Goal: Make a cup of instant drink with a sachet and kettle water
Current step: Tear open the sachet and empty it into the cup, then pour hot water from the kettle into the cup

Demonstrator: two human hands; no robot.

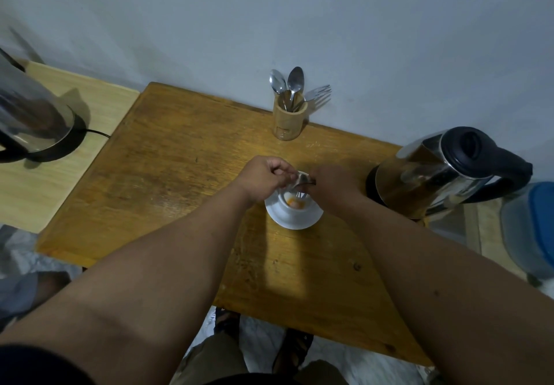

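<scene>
Silvery and crumpled, the small foil sachet (303,180) is held directly above the white ceramic cup (295,203), pinched at its two ends by both hands. Orange-tan powder lies in the bottom of the cup, and a thin stream seems to fall from the sachet, though it is too small to be sure. The left hand (263,179) is closed, fingertips gripping the sachet's left end; the right hand (332,185) is closed on the right end, knuckles up. The cup stands on a round white saucer (311,220), near the middle of the worn yellow-brown wooden table (186,181). Just to the right of the saucer stands a shiny stainless-steel electric kettle with a black lid and handle (443,175), on its dark base. Behind the cup, against the pale grey wall (269,19), a light wooden cylindrical holder (288,121) carries two metal spoons (287,82) and a fork (317,92), upright. Far to the left, on a paler wooden surface (39,193), a second steel kettle (33,115) sits on a black base. A translucent container with a blue lid (533,229) shows at the right edge.
</scene>
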